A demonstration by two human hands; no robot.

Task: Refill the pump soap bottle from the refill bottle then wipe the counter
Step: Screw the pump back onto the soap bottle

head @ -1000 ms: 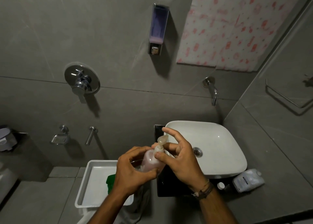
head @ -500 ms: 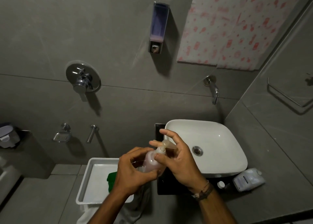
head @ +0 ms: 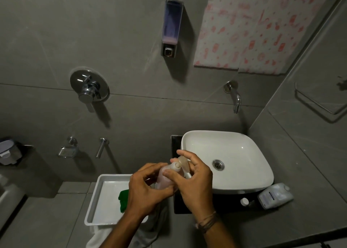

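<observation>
My left hand (head: 146, 189) grips the body of the small translucent pink pump soap bottle (head: 165, 180), held in the air left of the basin. My right hand (head: 195, 184) pinches the pump head (head: 183, 163) at the bottle's neck, with a white tube showing below my fingers. The white refill bottle (head: 275, 196) lies on its side on the counter (head: 300, 172) to the right of the basin. Its small white cap (head: 244, 201) sits beside it. A green cloth (head: 124, 199) lies in the white tray, partly hidden by my left hand.
A white basin (head: 234, 153) sits on a dark slab in front of a wall tap (head: 235, 97). The white tray (head: 97, 206) stands at the left over a pale cloth. A wall soap dispenser (head: 171, 28) and a shower mixer (head: 90, 86) hang above.
The pump head has tilted and come away from the bottle's neck in my right hand, showing its white tube. Both hands stayed in about the same place.
</observation>
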